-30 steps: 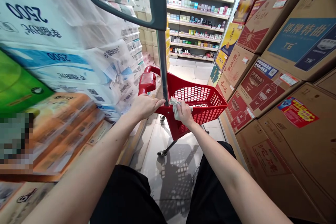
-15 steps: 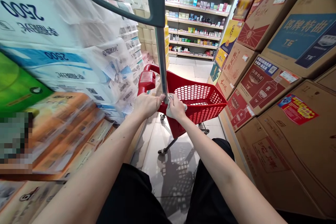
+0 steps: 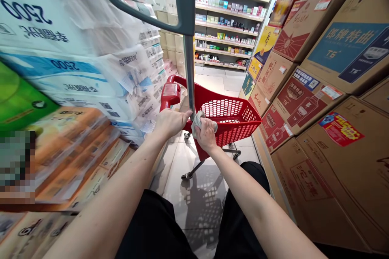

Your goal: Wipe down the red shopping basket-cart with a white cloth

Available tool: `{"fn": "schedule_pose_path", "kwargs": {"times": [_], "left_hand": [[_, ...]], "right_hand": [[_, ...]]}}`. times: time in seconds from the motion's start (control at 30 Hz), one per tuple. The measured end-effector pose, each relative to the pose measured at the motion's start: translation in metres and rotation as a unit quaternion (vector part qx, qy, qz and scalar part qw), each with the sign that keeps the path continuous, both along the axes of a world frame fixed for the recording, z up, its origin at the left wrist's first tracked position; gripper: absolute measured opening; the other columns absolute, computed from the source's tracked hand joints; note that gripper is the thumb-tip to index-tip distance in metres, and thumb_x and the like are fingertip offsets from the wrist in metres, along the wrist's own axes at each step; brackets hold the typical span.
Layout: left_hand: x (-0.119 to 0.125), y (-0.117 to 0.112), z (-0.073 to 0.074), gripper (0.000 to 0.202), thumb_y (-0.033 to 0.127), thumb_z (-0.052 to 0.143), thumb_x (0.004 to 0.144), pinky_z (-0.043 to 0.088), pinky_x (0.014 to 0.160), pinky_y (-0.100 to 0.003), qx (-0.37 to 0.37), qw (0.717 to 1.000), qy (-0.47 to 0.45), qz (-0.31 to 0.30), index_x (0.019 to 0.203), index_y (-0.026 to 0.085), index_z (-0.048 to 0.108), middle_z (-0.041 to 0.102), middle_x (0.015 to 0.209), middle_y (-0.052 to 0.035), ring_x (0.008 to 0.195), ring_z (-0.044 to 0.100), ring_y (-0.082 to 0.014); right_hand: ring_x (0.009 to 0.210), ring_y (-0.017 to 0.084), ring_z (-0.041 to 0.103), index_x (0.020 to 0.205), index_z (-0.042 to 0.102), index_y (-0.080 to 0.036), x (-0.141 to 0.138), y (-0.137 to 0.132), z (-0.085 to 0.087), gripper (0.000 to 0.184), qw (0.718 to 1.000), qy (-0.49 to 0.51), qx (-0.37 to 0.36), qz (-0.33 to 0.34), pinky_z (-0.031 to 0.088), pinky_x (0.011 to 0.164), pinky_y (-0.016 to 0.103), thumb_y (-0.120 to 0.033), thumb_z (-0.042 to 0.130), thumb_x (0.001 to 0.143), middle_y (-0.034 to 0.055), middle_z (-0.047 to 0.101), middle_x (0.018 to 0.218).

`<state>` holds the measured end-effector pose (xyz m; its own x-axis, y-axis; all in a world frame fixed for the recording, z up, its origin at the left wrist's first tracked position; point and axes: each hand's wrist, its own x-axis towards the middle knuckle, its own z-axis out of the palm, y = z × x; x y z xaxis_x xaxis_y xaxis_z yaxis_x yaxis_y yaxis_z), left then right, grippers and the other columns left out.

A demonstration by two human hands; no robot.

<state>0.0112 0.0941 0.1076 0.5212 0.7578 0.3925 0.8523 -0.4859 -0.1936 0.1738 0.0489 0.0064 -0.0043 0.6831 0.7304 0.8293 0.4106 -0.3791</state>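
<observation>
This is a shop, a grocery aisle. A red shopping cart (image 3: 226,123) stands mid-frame on a tiled floor (image 3: 212,83). Shelves (image 3: 227,28) of small packaged goods fill the top centre. Printed cartons (image 3: 328,89) are stacked along the right; wrapped tissue packs (image 3: 75,48) pile up on the left.

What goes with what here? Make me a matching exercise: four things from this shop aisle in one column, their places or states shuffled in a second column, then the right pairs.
Things
1. left hand
2. right hand
3. red basket trolley
4. cardboard boxes

Places or states
A. stacked along the right side of the aisle
B. clutching a crumpled cloth
C. on the grey pole at the trolley's rear edge
D. standing on wheels on the tiled floor

Pairs: 1-C, 2-B, 3-D, 4-A
</observation>
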Motion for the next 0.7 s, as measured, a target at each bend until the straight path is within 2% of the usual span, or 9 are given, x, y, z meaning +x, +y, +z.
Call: {"fn": "schedule_pose_path", "kwargs": {"times": [0.2, 0.33, 0.43, 0.57, 0.7], "left_hand": [[0.0, -0.002, 0.003, 0.07, 0.046, 0.015, 0.103, 0.038, 0.069, -0.038, -0.004, 1.0, -0.001, -0.01, 0.072, 0.021, 0.073, 0.072, 0.071, -0.0106, 0.074, 0.069, -0.0257], [0.002, -0.001, 0.006, 0.07, 0.045, 0.015, 0.103, 0.036, 0.068, -0.038, 0.001, 1.0, 0.006, -0.012, 0.074, 0.019, 0.074, 0.072, 0.07, -0.0115, 0.074, 0.069, -0.0263], [0.007, -0.001, 0.01, 0.069, 0.046, 0.016, 0.103, 0.036, 0.068, -0.037, -0.006, 1.0, 0.006, -0.022, 0.077, 0.019, 0.074, 0.073, 0.072, -0.0119, 0.076, 0.07, -0.0265], [0.018, -0.004, 0.014, 0.067, 0.044, 0.016, 0.103, 0.034, 0.067, -0.036, -0.019, 0.999, 0.023, -0.034, 0.079, 0.018, 0.073, 0.074, 0.075, -0.0116, 0.073, 0.069, -0.0252], [0.034, -0.007, 0.009, 0.071, 0.048, 0.014, 0.103, 0.033, 0.066, -0.036, -0.008, 0.999, -0.009, -0.03, 0.077, 0.018, 0.073, 0.073, 0.073, -0.0105, 0.071, 0.069, -0.0236]], "right_hand": [[0.103, 0.024, 0.054, 0.118, 0.054, -0.013, 0.009, 0.015, 0.007, 0.032, 1.0, -0.029, 0.003, -0.005, 0.042, 0.093, 0.042, -0.033, 0.035, 0.101, 0.0139, 0.063, 0.114], [0.087, 0.021, 0.056, 0.101, 0.057, -0.014, 0.008, 0.02, 0.014, 0.034, 0.999, 0.004, -0.007, -0.036, 0.041, 0.083, 0.036, -0.031, 0.027, 0.103, 0.0104, 0.064, 0.091], [0.078, 0.02, 0.055, 0.092, 0.057, -0.016, 0.011, 0.027, 0.018, 0.036, 0.997, 0.027, -0.037, -0.062, 0.04, 0.077, 0.033, -0.032, 0.027, 0.103, 0.0084, 0.063, 0.083], [0.075, 0.019, 0.056, 0.094, 0.058, -0.017, 0.026, 0.04, 0.021, 0.033, 0.994, 0.056, -0.069, -0.061, 0.039, 0.074, 0.031, -0.032, 0.03, 0.103, 0.008, 0.065, 0.084], [0.082, 0.021, 0.059, 0.101, 0.058, -0.016, 0.037, 0.04, 0.02, 0.036, 0.993, 0.083, -0.065, -0.047, 0.041, 0.079, 0.034, -0.033, 0.026, 0.103, 0.0093, 0.065, 0.088]]}}
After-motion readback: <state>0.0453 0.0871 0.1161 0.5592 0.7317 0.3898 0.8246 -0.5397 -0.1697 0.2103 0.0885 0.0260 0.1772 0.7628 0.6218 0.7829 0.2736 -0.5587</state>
